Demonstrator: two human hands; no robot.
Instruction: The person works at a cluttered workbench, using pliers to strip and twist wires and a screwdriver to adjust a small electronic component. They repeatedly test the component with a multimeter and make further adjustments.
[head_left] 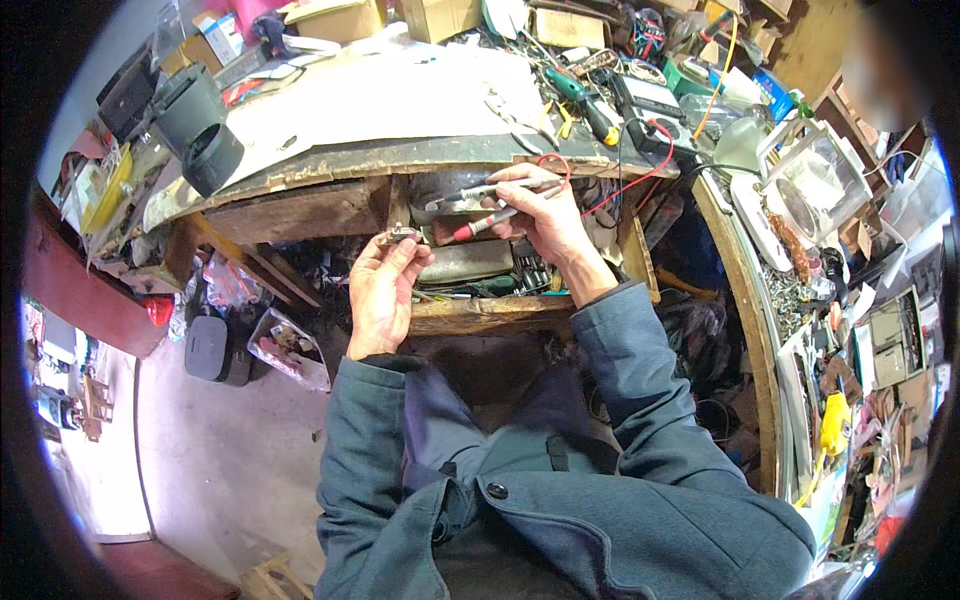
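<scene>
Over an open drawer (470, 312), my left hand (385, 285) is closed, its thumb and fingers pinching a small metallic part (404, 236). The kind of part is too small to tell. To its right, my right hand (545, 215) grips two pen-like test probes, both pointing left toward that part. The upper one is a grey probe (470, 193); the lower one is a red-tipped probe (476, 230). Whether either tip touches the part I cannot tell. A red lead (655, 165) loops from near my right hand toward the cluttered bench on the right.
Behind the drawer stands a wooden bench with a bright white top (400, 105). Pliers, a green-handled screwdriver (565, 85) and electronic devices crowd its right side. Dark cylinders (212, 160) stand at the left end. A side bench (745, 330) runs along my right, heaped with parts.
</scene>
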